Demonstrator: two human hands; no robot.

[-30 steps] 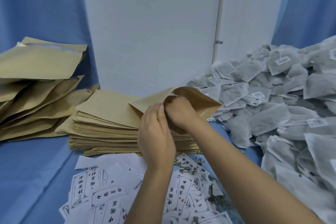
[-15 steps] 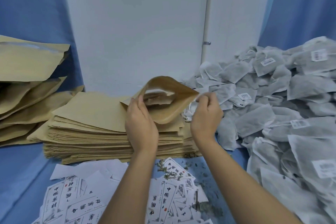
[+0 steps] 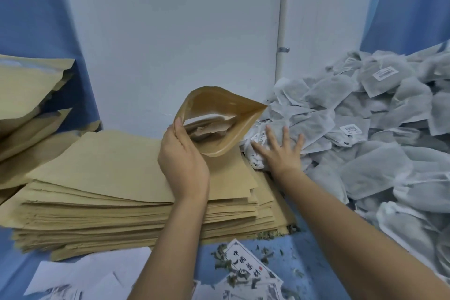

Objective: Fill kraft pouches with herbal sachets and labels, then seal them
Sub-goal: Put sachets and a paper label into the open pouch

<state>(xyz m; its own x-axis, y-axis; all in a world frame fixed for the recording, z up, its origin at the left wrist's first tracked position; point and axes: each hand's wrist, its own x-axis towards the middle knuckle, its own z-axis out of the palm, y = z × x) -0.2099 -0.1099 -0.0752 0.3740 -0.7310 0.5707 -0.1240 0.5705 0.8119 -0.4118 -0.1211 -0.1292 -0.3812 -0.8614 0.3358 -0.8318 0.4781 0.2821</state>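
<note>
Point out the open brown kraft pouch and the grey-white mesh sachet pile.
open brown kraft pouch [image 3: 243, 111]: head view, inner back wall.
grey-white mesh sachet pile [image 3: 372, 170]: head view, a middle sachet.

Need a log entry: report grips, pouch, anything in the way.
Left grip pinches the kraft pouch rim, mouth wide open. Right grip open, fingers spread on the sachet pile. Nothing blocks the pouch mouth.

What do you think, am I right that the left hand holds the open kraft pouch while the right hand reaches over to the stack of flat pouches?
Not quite. The head view shows the left hand holding the open kraft pouch, but the right hand, fingers spread, reaches onto the pile of sachets, not the stack of flat pouches.
</note>
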